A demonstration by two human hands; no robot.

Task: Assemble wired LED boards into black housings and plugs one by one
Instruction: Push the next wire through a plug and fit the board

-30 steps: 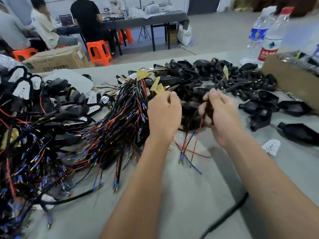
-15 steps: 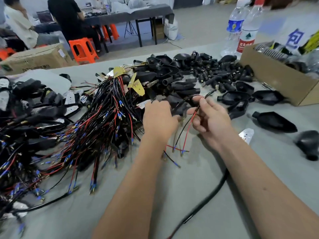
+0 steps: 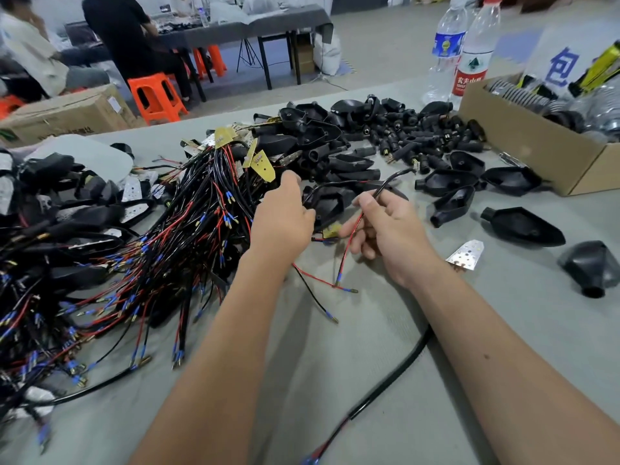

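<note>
Head cam view, so near my edge of the grey worktop [image 3: 335, 380] there's just a loose thick black cable [image 3: 399, 369] lying between my forearms. Further in, my right hand [image 3: 392, 234] pinches a thin red-and-black wire pair [image 3: 355, 229] between thumb and fingers. My left hand [image 3: 281, 219] is curled around a black teardrop plastic housing [image 3: 330, 203] with a small yellow LED board [image 3: 332, 229] poking out below it. Left side is a huge tangle of red and black wired boards [image 3: 134, 246]. Toward the far edge sits the pile of small black plugs [image 3: 419, 132], then a brown cardboard box [image 3: 536, 146] at the far right corner.
</note>
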